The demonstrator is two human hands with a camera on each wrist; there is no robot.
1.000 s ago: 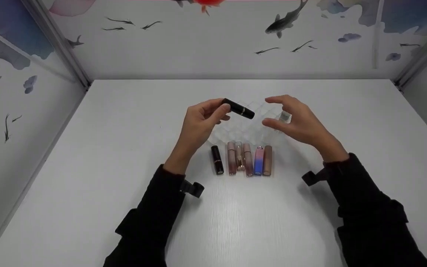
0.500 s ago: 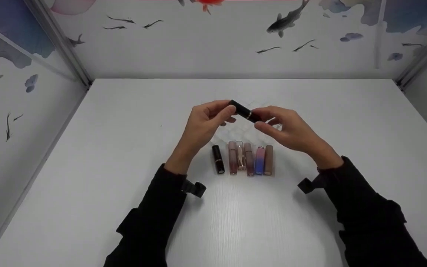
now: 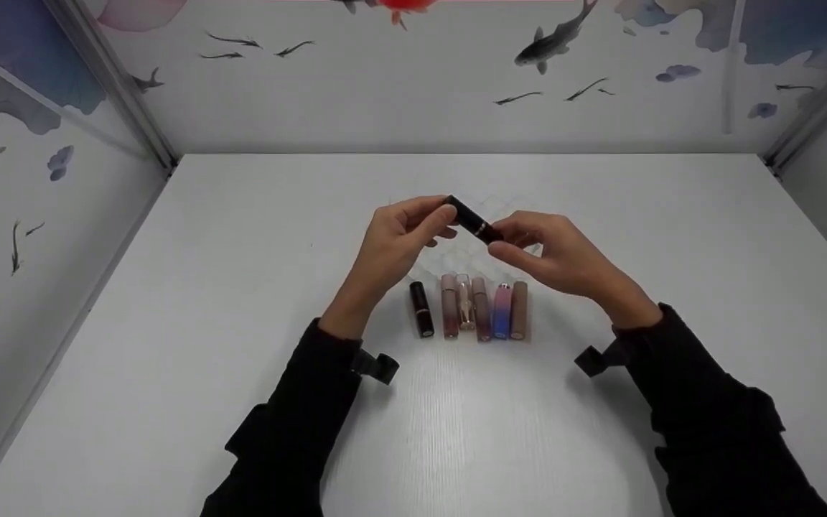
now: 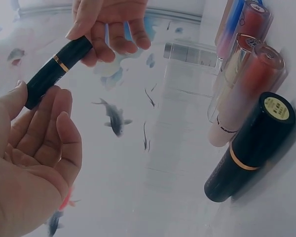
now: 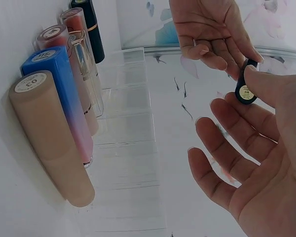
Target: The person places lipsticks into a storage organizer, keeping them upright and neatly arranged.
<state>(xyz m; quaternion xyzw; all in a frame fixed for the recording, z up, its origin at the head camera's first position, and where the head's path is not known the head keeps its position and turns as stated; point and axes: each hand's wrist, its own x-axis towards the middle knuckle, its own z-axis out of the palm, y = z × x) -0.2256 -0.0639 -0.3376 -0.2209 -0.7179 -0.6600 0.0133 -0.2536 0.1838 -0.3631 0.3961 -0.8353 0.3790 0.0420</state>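
A black lipstick tube [image 3: 469, 217] with a thin gold band is held up between both hands, tilted down to the right. My left hand [image 3: 403, 237] pinches its upper end between thumb and fingers. At the lower end, my right hand [image 3: 553, 251] pinches the tube, and the right wrist view shows a pale round label on that end [image 5: 246, 93]. The tube looks closed, its band unbroken in the left wrist view. Below the hands lies a second black lipstick [image 4: 249, 148], also gold-banded, at the left of a row of lip products.
Beside the second lipstick lie two pinkish lip gloss tubes [image 3: 449, 307], a clear-and-gold tube [image 3: 464, 301], a pink-and-blue tube [image 3: 502, 311] and a tan tube [image 3: 519, 310]. Behind them stands a clear plastic organizer [image 5: 126, 133]. Printed panels [image 3: 385, 108] border the white table [image 3: 205, 359].
My right hand has come in from the right and taken hold of the lipstick's lower end. My left hand has shifted slightly right with the tube.
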